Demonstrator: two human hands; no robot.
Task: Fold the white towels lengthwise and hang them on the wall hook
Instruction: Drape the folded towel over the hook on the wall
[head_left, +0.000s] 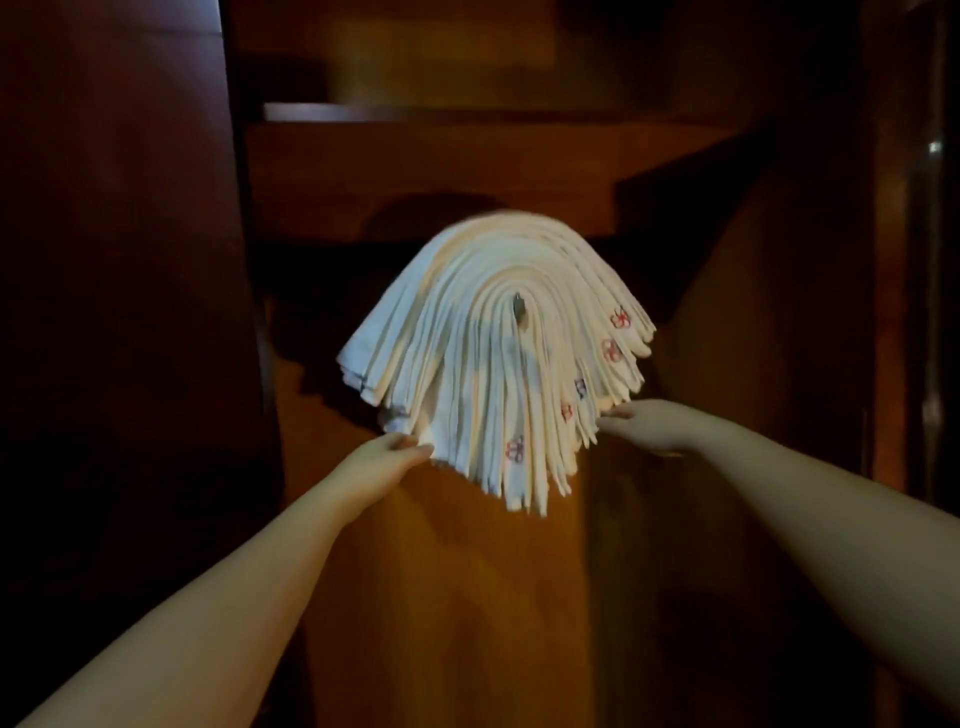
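A: Towels?
B: Thick stack of white towels (488, 358), folded into long strips and draped over a small metal wall hook (519, 306), both halves hanging down and fanning out to left and right. Hook tip just visible at the centre of the arch, poking out from under the innermost fold

A: Markings?
B: Small red emblems near the lower ends of several strips on the right side, one darker, bluish. Too blurred to read

A: Left hand?
B: Left hand (387, 457) raised to the lower left edge of the stack, fingers curled round the bottom ends of the outer strips, thumb tip against the cloth. Gripping the towels there

A: Right hand?
B: Right hand (644, 423) at the lower right edge, fingers stretched out fairly straight, tips touching the ends of the strips. Not wrapped round anything, flat and relaxed

A: Arms?
B: Both bare forearms reaching up and inward from the bottom corners, well apart, stack between the two

A: Surroundings?
B: Orange-brown wooden panel (447, 597) behind and below the towels, dark wooden door (114, 312) on the left, a wooden shelf (332, 111) above in shadow. Dim light, stack casting a shadow on the panel to the left
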